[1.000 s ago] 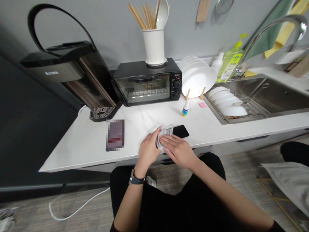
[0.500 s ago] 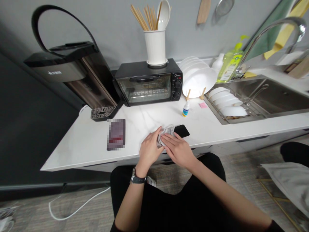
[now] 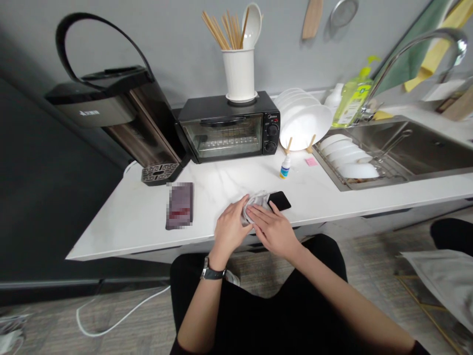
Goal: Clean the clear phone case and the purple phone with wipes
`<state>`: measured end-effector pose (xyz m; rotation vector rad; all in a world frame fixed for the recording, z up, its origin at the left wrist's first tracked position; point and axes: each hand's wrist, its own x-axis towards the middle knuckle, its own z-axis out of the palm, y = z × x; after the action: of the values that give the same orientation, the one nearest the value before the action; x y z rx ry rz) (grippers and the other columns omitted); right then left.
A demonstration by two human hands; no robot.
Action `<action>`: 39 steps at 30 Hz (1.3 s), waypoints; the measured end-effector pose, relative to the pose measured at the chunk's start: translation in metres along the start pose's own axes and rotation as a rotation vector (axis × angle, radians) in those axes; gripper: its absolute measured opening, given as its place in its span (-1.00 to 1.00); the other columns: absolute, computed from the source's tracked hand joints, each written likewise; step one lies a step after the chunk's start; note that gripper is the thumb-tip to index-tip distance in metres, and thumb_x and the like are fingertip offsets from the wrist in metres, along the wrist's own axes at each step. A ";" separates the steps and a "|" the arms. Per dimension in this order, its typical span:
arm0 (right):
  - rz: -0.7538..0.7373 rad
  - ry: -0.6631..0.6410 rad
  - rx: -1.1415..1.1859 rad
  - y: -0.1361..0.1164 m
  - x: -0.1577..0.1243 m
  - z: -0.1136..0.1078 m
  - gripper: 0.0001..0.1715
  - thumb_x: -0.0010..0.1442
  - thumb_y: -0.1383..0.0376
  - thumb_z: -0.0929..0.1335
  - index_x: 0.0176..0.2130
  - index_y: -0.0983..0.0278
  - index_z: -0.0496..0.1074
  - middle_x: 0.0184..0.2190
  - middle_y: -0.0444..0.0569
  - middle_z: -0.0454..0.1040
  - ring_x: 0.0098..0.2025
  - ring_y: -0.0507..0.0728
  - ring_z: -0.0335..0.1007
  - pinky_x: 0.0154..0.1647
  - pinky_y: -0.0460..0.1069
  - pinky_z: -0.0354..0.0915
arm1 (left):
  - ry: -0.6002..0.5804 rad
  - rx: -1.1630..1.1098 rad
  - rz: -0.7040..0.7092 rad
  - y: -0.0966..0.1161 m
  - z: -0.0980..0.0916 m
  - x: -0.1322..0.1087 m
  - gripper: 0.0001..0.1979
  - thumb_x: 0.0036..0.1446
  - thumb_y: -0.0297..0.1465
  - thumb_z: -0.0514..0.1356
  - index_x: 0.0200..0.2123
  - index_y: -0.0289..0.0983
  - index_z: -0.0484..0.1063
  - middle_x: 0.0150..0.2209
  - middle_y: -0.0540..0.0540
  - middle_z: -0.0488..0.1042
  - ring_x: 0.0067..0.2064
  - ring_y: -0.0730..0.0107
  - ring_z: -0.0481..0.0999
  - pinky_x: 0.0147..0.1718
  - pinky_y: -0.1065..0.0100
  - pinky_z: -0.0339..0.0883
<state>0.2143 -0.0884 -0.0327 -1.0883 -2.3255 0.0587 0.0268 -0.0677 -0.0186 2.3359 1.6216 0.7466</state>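
A bunched light grey cloth (image 3: 259, 198) is at the counter's front edge, between my two hands. My left hand (image 3: 229, 224), with a watch on its wrist, curls around the cloth's left side, thumb and fingers against it. Laid over the cloth from the right, my right hand (image 3: 275, 229) presses it with fingers held together. Whether anything is wrapped inside is hidden. Just right of the cloth lies a black phone (image 3: 280, 201), close to my right fingers. A small white bottle with a blue and yellow label (image 3: 285, 167) stands upright behind the phone.
On the white counter (image 3: 121, 222), a dark blurred-out flat item (image 3: 180, 204) lies left. Behind stand a drinks dispenser (image 3: 148, 123), a toaster oven (image 3: 229, 130) bearing a utensil cup (image 3: 239, 74), and racked plates (image 3: 306, 123). The sink (image 3: 424, 153) with stacked bowls (image 3: 345, 153) is right.
The view has shifted slightly, moving the scene a little right. Both hands stay on the cloth in nearly the same pose.
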 end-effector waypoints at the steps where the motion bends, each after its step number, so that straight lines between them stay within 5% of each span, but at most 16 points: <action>1: -0.012 -0.007 -0.006 0.006 -0.002 -0.003 -0.45 0.50 0.31 0.21 0.40 0.23 0.28 0.34 0.04 0.40 0.41 0.20 0.29 0.53 0.31 -0.04 | 0.006 -0.003 0.014 0.000 0.000 0.000 -0.22 0.19 -0.32 0.39 0.41 -0.11 0.17 0.24 -0.13 0.52 0.18 0.08 0.57 0.17 0.11 0.46; 6: 0.052 0.016 -0.124 0.052 -0.019 -0.025 -0.42 0.51 0.21 0.27 0.44 0.16 0.22 0.35 0.06 0.38 0.40 0.23 0.30 0.52 0.36 -0.06 | 0.055 -0.041 0.064 0.001 0.001 0.000 -0.22 0.23 -0.11 0.36 0.41 -0.10 0.15 0.22 -0.11 0.54 0.19 0.11 0.56 0.18 0.10 0.45; 12: 0.060 0.066 -0.208 0.074 -0.031 -0.027 -0.45 0.52 0.19 0.27 0.41 0.15 0.26 0.33 0.06 0.41 0.38 0.25 0.34 0.52 0.41 -0.08 | 0.037 -0.059 0.112 0.000 -0.001 0.000 -0.32 0.23 -0.27 0.36 0.36 -0.12 0.25 0.27 -0.12 0.50 0.23 0.10 0.52 0.25 0.07 0.40; 21: -0.263 0.065 -0.130 0.066 -0.009 -0.022 -0.49 0.46 0.44 0.26 0.31 0.23 0.42 0.20 0.01 0.56 0.24 0.17 0.51 0.27 0.11 0.43 | -0.005 -0.111 0.147 -0.006 -0.001 0.000 -0.43 0.30 -0.21 0.31 0.33 -0.12 0.32 0.23 -0.12 0.52 0.22 0.15 0.52 0.23 0.11 0.42; 27: -0.122 0.143 -0.205 0.046 0.008 -0.020 -0.79 0.45 0.29 0.36 -0.01 0.26 0.59 -0.07 0.04 0.69 -0.09 0.15 0.63 -0.09 -0.02 0.40 | 0.003 -0.129 0.175 -0.009 -0.003 0.000 -0.48 0.40 -0.26 0.19 0.38 -0.10 0.28 0.21 -0.14 0.54 0.19 0.17 0.55 0.19 0.10 0.47; 32: -0.014 0.050 -0.330 0.054 0.015 -0.040 -0.67 0.45 0.12 0.36 -0.27 0.25 0.55 -0.38 -0.03 0.61 -0.32 0.12 0.48 -0.32 0.01 0.17 | 0.022 -0.133 0.154 -0.007 0.001 0.000 -0.59 0.46 -0.26 0.09 0.31 -0.11 0.38 0.20 -0.13 0.56 0.21 0.20 0.53 0.23 0.08 0.45; 39: -0.121 -0.218 -0.266 0.050 0.036 -0.056 -0.82 0.46 0.37 0.32 -0.02 0.21 0.50 -0.18 -0.04 0.63 -0.20 0.10 0.49 -0.29 -0.03 0.15 | 0.044 -0.123 0.168 -0.008 0.007 0.000 -0.64 0.46 -0.28 0.10 0.22 -0.17 0.48 0.18 -0.14 0.58 0.26 0.20 0.52 0.27 0.05 0.41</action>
<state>0.2592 -0.0399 0.0177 -1.1099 -2.6486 -0.1921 0.0240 -0.0637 -0.0281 2.4036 1.3660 0.9103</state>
